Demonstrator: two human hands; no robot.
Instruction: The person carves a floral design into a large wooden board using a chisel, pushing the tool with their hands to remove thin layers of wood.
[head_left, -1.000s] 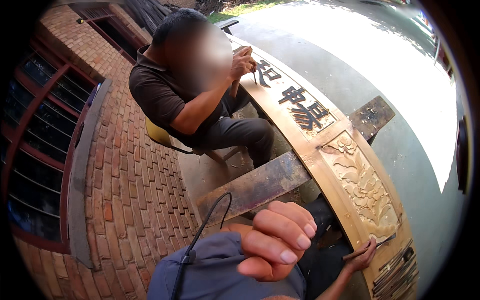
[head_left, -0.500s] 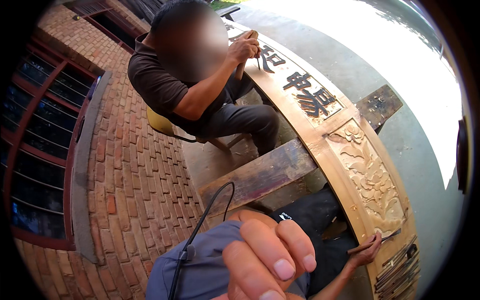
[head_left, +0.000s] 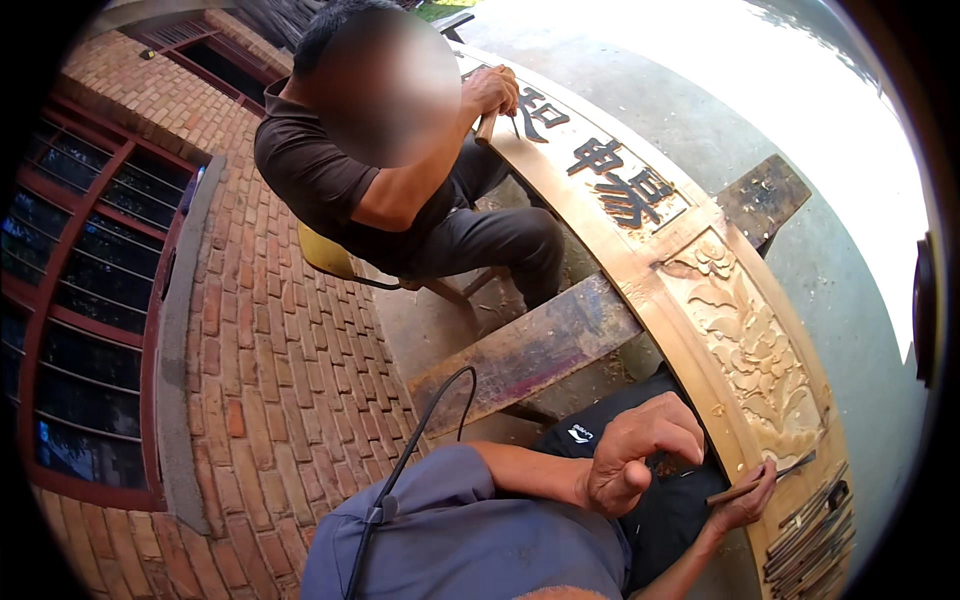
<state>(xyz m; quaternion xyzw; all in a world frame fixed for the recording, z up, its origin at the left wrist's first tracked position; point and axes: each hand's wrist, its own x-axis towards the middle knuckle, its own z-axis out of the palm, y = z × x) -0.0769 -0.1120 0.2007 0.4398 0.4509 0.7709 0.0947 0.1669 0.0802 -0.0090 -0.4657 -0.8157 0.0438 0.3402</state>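
Note:
My left hand (head_left: 643, 450), loosely curled with fingers and thumb apart and nothing visible in them, hangs over my dark trousers. My right hand (head_left: 745, 502) grips a chisel (head_left: 732, 492) with a wooden handle, its metal blade reaching onto the lower end of a carved floral panel (head_left: 735, 335). This panel is part of a long pale wooden board (head_left: 660, 300) with dark raised characters farther along. Beside my right hand, several carving tools (head_left: 805, 530) lie in a row on the board.
A seated co-worker (head_left: 340, 190) holds a tool at the board's far part. A stained plank (head_left: 520, 350) crosses under the board, and another plank end (head_left: 765, 200) sticks out beyond it. A brick wall (head_left: 270, 400) with a red-framed window runs along the left; a black cable (head_left: 420, 440) loops beside me.
My left hand has moved away from near the camera, rightward toward the board, with its fingers still curled. My right hand still holds the chisel at the panel's lower end.

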